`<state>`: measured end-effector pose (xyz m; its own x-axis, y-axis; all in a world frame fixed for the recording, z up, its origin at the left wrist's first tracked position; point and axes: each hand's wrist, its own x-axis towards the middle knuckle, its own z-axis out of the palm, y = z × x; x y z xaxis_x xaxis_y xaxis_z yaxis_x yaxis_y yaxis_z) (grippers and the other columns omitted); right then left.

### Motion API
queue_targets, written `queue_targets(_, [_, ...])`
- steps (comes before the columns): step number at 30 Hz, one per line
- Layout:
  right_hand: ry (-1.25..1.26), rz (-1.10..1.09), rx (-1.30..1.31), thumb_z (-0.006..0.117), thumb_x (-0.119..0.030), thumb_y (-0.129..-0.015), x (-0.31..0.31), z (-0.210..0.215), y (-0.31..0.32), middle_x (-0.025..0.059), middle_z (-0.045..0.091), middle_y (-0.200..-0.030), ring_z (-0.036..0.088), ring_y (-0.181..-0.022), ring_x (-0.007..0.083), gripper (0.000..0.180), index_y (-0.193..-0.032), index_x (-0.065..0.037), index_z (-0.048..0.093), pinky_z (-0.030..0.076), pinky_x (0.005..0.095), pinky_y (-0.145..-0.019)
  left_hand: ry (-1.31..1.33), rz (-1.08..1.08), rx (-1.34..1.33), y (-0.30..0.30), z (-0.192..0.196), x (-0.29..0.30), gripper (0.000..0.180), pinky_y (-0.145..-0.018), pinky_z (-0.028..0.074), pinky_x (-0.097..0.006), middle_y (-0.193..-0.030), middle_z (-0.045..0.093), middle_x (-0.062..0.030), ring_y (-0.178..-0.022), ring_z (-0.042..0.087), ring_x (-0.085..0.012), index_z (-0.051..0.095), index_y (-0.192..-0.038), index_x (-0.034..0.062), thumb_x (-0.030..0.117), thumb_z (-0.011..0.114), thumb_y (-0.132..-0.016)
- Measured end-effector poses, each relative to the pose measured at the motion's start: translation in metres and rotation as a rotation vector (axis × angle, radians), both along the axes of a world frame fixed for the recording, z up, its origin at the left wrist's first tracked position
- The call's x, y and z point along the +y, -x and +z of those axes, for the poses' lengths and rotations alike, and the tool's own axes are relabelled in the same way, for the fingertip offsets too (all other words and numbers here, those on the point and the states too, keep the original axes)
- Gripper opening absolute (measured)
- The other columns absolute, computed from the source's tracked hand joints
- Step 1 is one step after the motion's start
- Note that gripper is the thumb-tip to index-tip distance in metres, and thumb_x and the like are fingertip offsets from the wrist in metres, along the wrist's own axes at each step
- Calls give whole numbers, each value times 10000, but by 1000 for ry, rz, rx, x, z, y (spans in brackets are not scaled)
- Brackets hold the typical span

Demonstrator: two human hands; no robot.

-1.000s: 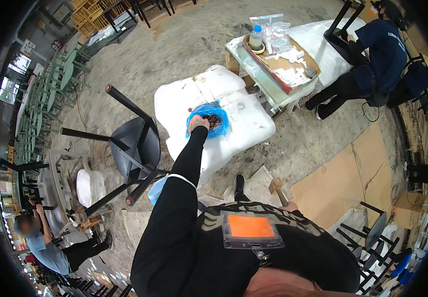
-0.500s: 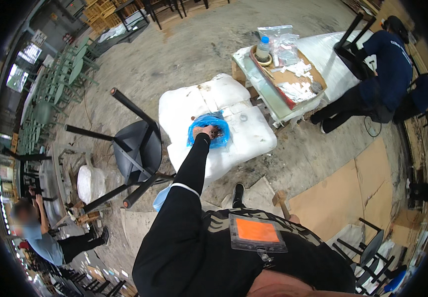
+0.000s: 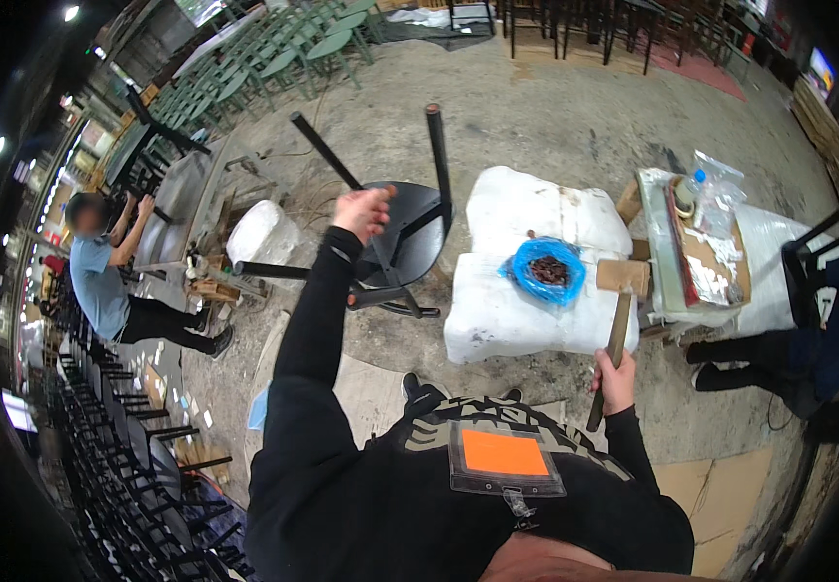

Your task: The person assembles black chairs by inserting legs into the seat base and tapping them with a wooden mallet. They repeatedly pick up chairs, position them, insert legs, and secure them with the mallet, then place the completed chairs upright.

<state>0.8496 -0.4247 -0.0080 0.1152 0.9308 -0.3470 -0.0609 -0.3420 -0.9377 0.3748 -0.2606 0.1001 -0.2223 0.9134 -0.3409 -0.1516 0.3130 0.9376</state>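
My left hand (image 3: 363,211) is raised over a black chair (image 3: 417,241) that lies upturned with its legs pointing up and outward. Its fingers are curled together; whatever they may hold is too small to make out. In my right hand (image 3: 615,381) is a wooden mallet (image 3: 619,330), gripped by the handle, its block head up beside the white padded stack. On that wrapped white stack (image 3: 497,325) sits an open blue plastic bag (image 3: 518,276) with many small dark brown pieces (image 3: 548,271) inside.
At right, a table (image 3: 667,281) bears a shallow cardboard tray, a bottle and plastic bags. A person (image 3: 827,330) works beyond it; another person (image 3: 104,272) stands at left. Stacked green chairs (image 3: 283,63) line the back left. A white wrapped bundle (image 3: 262,233) lies behind the chair.
My left hand has come out of the blue bag and moved left over the chair. My right hand has lifted the mallet up beside the white stack. The view has swung to the left.
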Motion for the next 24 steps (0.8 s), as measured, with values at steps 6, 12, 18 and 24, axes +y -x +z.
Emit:
queue_targets(6, [-33,193,106,613,-159,-881,61,56,102,0,461,-551,445,-387,99,162,-853,-62,486,420,269,-369,44,180,42,177,34,24,120,-465,345,-252,-665,527,50,-556,503,-83,675,-920,121,226,649,-867])
queue_targets(12, [-89,226,94,610,-155,-881,109,75,225,2,469,-553,457,-392,96,154,-856,-59,492,430,260,-370,83,188,5,295,42,104,109,-450,364,-241,-619,540,56,-522,525,-78,620,-791,123,195,647,-869])
queue_targets(18, [63,148,118,606,-157,-883,113,73,346,2,476,-582,456,-404,94,161,-850,-60,482,438,264,-386,130,17,5,386,17,203,105,-476,384,-261,-606,534,53,-524,525,-81,644,-835,127,210,621,-896])
queue_targets(24, [155,145,87,618,-159,-878,99,75,409,-3,477,-592,458,-416,92,166,-851,-59,489,432,264,-390,197,-19,8,434,1,270,109,-479,383,-255,-577,496,67,-533,536,-72,662,-963,141,217,610,-905])
